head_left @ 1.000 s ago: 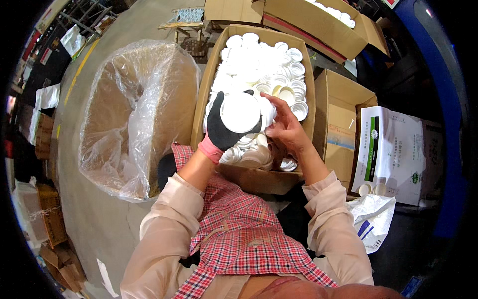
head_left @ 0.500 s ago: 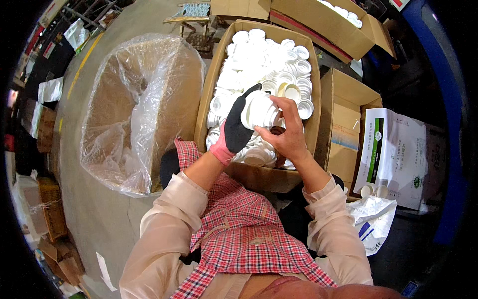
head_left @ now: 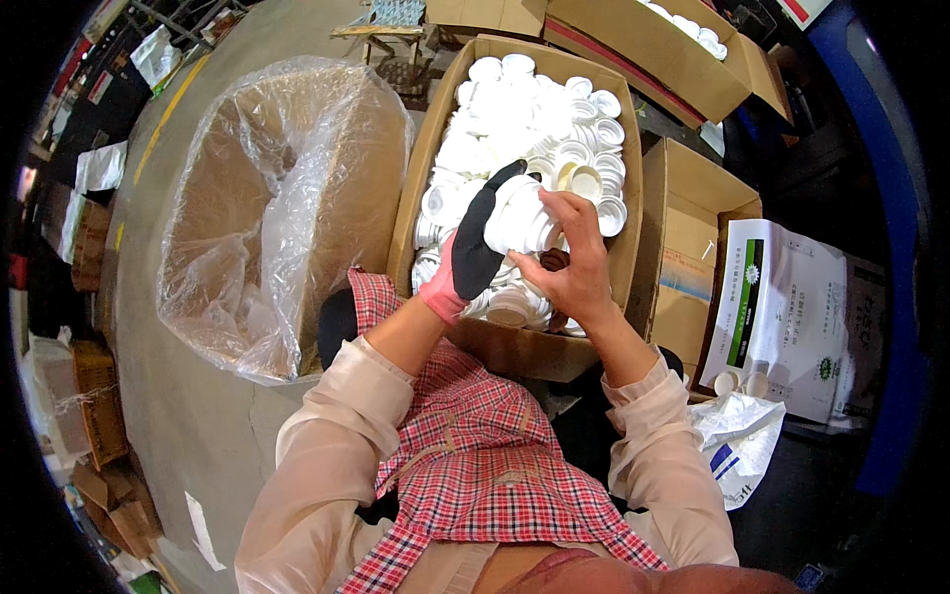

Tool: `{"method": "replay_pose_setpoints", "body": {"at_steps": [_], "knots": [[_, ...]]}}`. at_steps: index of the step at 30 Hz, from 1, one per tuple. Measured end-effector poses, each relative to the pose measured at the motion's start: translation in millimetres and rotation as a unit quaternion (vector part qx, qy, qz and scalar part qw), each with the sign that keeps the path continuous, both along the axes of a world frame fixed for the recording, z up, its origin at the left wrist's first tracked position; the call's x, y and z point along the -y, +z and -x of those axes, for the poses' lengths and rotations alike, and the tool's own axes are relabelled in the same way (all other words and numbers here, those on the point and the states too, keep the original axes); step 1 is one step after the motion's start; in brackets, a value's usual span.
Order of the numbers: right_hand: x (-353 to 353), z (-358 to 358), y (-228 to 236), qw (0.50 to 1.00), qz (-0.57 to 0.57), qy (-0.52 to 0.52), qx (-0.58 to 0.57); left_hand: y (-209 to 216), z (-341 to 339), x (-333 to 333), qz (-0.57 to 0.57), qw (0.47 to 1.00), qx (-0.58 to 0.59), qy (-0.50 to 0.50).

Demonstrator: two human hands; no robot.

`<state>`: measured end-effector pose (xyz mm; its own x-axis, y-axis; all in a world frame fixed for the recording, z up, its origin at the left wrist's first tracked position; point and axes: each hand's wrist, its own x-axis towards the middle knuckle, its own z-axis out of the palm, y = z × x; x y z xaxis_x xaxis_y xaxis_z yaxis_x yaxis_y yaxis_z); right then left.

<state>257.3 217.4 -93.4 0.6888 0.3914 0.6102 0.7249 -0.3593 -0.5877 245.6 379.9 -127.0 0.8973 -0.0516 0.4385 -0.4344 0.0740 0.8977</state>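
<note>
The plastic-lined carton [head_left: 287,198], a big brown box with a crinkled clear liner standing open, sits well off to the left of the fingers. Directly beneath and beyond the fingers is the long cardboard box [head_left: 421,168], heaped with white plastic caps [head_left: 515,109] lying every way (some open side up, some face down). To the right of the fingers stands a smaller empty carton [head_left: 693,247], and past that a white printed sack [head_left: 792,307] with a green stripe; a second crumpled white bag [head_left: 737,441] lies below it, nearer the person's right elbow.

The left hand [head_left: 475,252], in a black glove with a pink cuff, is wrapped around a short stack of white caps [head_left: 520,218], fingers curled over its far end and palm against its side. The stack is held tilted just above the heap in the long box. The bare right hand [head_left: 574,267] meets it from the right, fingers bent and fingertips [head_left: 564,203] touching the stack's near end, with something small and dark tucked against the palm that cannot be made out.
</note>
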Motion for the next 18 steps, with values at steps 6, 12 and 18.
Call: {"method": "replay_pose_setpoints", "body": {"at_steps": [6,12,18], "knots": [[1.7,-0.1,0.0,1.000,0.000,-0.001,0.000,4.4,3.4,3.4,0.158,0.980,-0.100,-0.069],[12.6,-7.3,0.6,0.999,0.025,0.029,-0.011,14.0,4.9,5.2,0.080,0.988,-0.124,-0.038],[7.8,-19.2,-24.8,0.941,-0.203,-0.013,-0.270,-0.9,3.5,21.8,-0.060,0.997,-0.045,0.000]]}}
